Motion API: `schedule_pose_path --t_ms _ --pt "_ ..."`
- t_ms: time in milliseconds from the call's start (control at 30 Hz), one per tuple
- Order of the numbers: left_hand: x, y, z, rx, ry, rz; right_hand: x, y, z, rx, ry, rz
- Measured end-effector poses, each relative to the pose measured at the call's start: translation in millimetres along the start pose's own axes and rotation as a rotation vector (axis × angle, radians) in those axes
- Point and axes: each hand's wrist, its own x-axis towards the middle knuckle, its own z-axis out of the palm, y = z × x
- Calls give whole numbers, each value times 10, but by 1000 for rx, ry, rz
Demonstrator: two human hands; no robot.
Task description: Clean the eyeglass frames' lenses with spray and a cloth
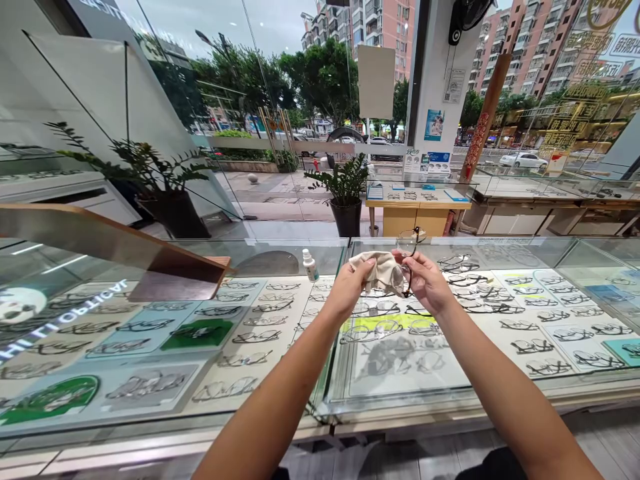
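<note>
Above the glass display counter (280, 263), my left hand (350, 287) is closed on a beige cleaning cloth (379, 267). My right hand (426, 280) pinches a pair of eyeglasses (414, 245) with a dark frame, one lens pointing up and away from me. The cloth lies against the lower part of the glasses between both hands, and its folds hide some of the frame. A small white spray bottle (310, 265) stands upright on the glass, left of my left hand.
Rows of spectacle frames (260, 335) lie under the counter glass on both sides. A wooden-edged panel (180, 273) leans over the left end. Beyond the counter are a potted plant (345, 200), a yellow display table (415, 217) and large windows onto the street.
</note>
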Motion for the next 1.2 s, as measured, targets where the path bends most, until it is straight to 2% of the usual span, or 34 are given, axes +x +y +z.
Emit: schedule_pose_path --t_ms 167,267,400,633,800,833,933,967,1000,1100,1133,1200 --pt "-13 41 -28 31 -50 18 -22 -54 24 57 -48 78" --pt "-16 48 -42 81 -108 37 -21 -57 30 56 -38 96" --pt "-10 42 -53 103 -119 59 -16 -56 37 48 -24 99" --pt "-21 61 -65 236 -159 163 0 -36 9 -8 35 18" --pt "-119 121 -18 289 -186 195 -6 -33 18 -104 77 -65" --pt "-144 139 -11 290 -204 207 -11 -39 25 -112 79 -80" --pt "-201 182 4 281 -367 276 -35 -65 45 -108 65 -91" --pt "-210 185 10 288 -380 315 -44 -73 50 -101 56 -75" --pt "-213 180 18 306 -339 354 -53 -79 54 -95 46 -56" --pt "-192 125 54 357 -81 378 -73 -84 63 -97 10 -32" --pt "-182 101 67 355 -64 341 -77 -83 66 -105 -4 -39" --pt "-168 59 86 337 -160 229 -83 -79 73 -115 -22 -51"
